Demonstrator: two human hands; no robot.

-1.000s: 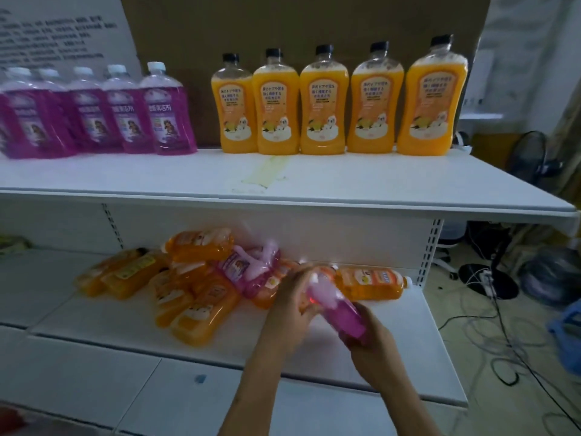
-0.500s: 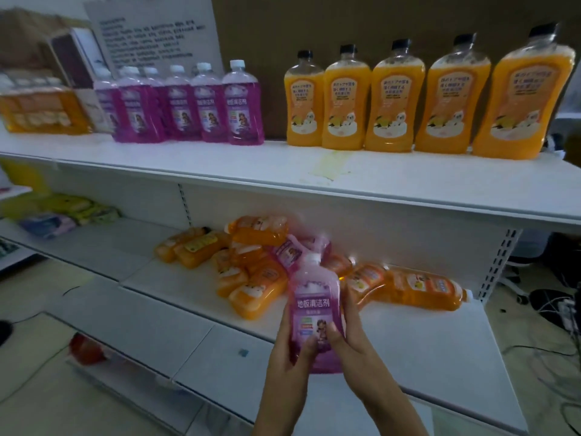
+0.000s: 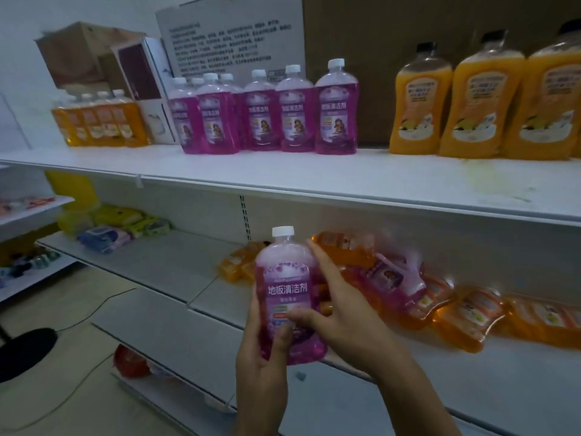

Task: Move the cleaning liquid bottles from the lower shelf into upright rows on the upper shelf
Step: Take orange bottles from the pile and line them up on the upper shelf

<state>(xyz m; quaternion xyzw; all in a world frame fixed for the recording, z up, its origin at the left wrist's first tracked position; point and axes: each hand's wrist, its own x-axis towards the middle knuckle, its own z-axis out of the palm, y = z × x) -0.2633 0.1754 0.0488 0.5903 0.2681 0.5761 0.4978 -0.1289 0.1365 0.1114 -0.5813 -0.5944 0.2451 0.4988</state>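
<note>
A shop, probably a mock-up: white slotted retail shelving (image 3: 345,190) carries rows of identical purple cleaner bottles (image 3: 276,118) and orange bottles (image 3: 478,111), with packaged goods (image 3: 119,228) alongside, against cardboard backing (image 3: 408,26).

A white sign (image 3: 232,42) printed with lines of dark text is leaning against the wall at the back, and a brown cardboard sheet (image 3: 393,33) is standing just to its right. Left of the sign, a white carton (image 3: 157,118) with a dark red panel is sitting in front of a brown cardboard box (image 3: 78,51). Lower left, yellow and blue soft packets (image 3: 119,226) are lying in a loose heap on a side shelf. On the floor, a black round base (image 3: 22,354) is resting with a thin dark cable (image 3: 94,313) trailing past it, and a red object (image 3: 130,361), too blurred to identify, is lying under the lowest shelf edge.
</note>
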